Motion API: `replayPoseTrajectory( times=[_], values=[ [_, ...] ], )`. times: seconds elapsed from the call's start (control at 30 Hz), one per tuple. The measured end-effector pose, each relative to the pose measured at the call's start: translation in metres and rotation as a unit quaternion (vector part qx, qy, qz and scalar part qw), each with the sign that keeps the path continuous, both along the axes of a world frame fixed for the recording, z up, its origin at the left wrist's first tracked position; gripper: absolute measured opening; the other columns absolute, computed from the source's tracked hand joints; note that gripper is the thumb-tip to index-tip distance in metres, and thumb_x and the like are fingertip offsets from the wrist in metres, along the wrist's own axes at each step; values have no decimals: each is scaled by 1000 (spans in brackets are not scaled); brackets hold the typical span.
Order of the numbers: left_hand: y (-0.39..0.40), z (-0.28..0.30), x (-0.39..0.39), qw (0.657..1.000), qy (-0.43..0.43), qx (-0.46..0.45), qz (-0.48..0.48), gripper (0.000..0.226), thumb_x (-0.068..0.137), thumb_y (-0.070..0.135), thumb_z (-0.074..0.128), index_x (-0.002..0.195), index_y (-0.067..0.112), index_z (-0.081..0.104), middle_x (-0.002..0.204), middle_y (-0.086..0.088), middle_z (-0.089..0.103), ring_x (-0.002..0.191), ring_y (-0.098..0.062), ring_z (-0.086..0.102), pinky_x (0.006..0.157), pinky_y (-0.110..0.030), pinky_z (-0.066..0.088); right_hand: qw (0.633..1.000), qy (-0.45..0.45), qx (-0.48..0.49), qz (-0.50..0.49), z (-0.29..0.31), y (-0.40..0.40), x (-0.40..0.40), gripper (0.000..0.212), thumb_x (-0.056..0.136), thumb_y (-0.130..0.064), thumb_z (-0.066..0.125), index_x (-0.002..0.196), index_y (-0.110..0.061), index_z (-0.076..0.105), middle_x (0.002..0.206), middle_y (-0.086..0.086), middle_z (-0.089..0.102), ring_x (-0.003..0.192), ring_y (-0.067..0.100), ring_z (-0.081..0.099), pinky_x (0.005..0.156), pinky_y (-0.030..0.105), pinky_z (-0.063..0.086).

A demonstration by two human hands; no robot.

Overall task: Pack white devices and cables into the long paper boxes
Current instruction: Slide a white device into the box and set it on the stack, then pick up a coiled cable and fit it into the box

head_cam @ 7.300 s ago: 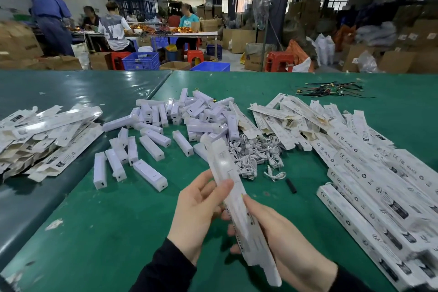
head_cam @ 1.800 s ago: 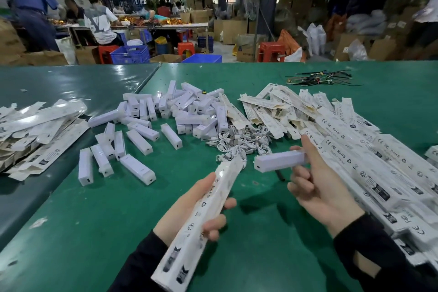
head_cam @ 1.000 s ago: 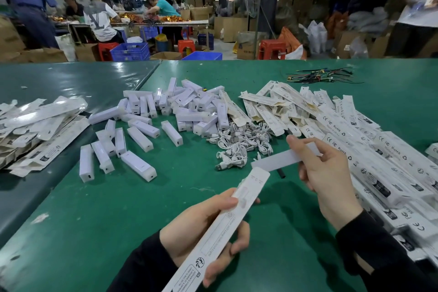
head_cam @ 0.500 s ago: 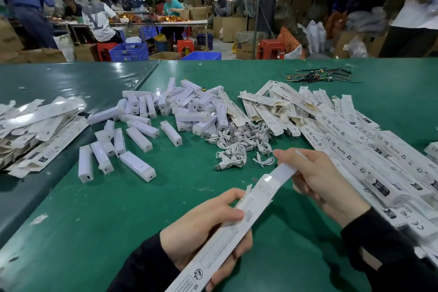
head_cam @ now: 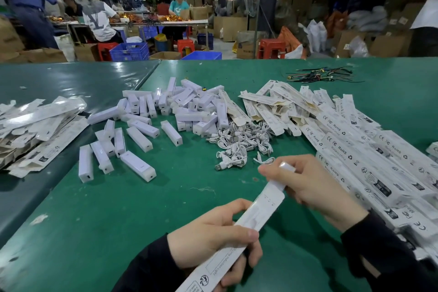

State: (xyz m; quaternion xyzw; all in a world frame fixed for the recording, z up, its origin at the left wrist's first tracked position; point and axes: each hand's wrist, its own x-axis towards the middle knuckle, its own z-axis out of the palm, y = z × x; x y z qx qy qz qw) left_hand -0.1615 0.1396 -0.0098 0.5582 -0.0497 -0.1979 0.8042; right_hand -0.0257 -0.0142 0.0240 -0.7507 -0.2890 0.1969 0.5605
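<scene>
My left hand is gripping a long paper box, fingers curled round it, above the green table. My right hand is pinching a white device, its lower end sitting in the box's open mouth. Loose devices & a cable pile are lying beyond; flat boxes at right.

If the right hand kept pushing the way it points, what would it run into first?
The right hand points down-left along the device it grips, so it would probably meet the mouth of the box first.
</scene>
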Motion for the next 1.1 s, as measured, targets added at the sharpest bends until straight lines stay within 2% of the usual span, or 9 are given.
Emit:
replayPoseTrajectory(
  times=[0.1,0.2,0.3,0.47,0.6,0.8,0.9,1.0,1.1],
  values=[
    [2,2,1,999,-9,-16,33,49,89,12,52,131,5,29,77,-16,57,35,-16,50,34,-19,43,998,43,-15,38,-9,12,-13,59,84,-60,52,77,-4,70,42,1,44,35,14,36,35,18,27],
    [4,1,3,996,-33,8,87,47,87,13,54,128,5,33,77,-18,56,34,-17,48,33,-20,43,994,100,21,37,-13,18,-17,33,98,-43,47,96,-19,71,48,5,54,40,16,44,39,19,32],
    [3,-3,5,992,-49,32,112,44,87,14,55,125,9,35,79,-16,58,35,-18,48,33,-20,43,993,109,53,13,-15,19,-17,23,93,-41,55,83,-23,63,50,5,54,40,15,43,40,19,31],
    [4,-3,3,991,-59,10,117,40,88,13,55,123,17,35,79,-16,59,36,-19,49,33,-22,44,985,154,75,18,-15,18,-13,56,79,-69,49,87,-16,65,44,3,44,37,13,32,40,20,28],
    [1,-3,4,989,-64,27,128,41,87,14,54,122,18,33,78,-14,59,35,-18,48,33,-22,44,987,136,58,59,-11,15,-12,44,75,-74,58,77,-30,66,43,2,43,38,11,30,40,19,27],
    [-1,3,4,979,-81,29,183,50,85,13,60,124,27,33,84,-13,61,38,-21,49,33,-25,46,988,83,96,93,-12,12,-11,14,74,-37,79,82,-29,71,42,-3,43,35,8,32,39,15,28],
    [-3,3,4,966,-107,55,228,48,82,13,64,120,35,44,90,-12,61,45,-25,54,34,-29,49,991,55,107,52,-12,12,-9,16,69,-29,84,76,-18,74,45,-1,43,37,8,35,39,15,29],
    [-4,3,4,957,-132,72,246,48,83,13,67,120,40,53,100,-14,61,64,-30,63,39,-36,53,988,35,144,34,-13,12,-7,19,66,-22,86,69,-7,74,49,4,45,45,11,38,45,16,31],
    [-7,2,4,946,-146,65,283,46,78,19,72,117,37,55,109,-10,59,78,-34,67,42,-42,55,976,34,212,18,-16,13,-7,18,63,-18,77,68,-1,75,72,11,62,62,12,55,59,17,42]
  ],
)
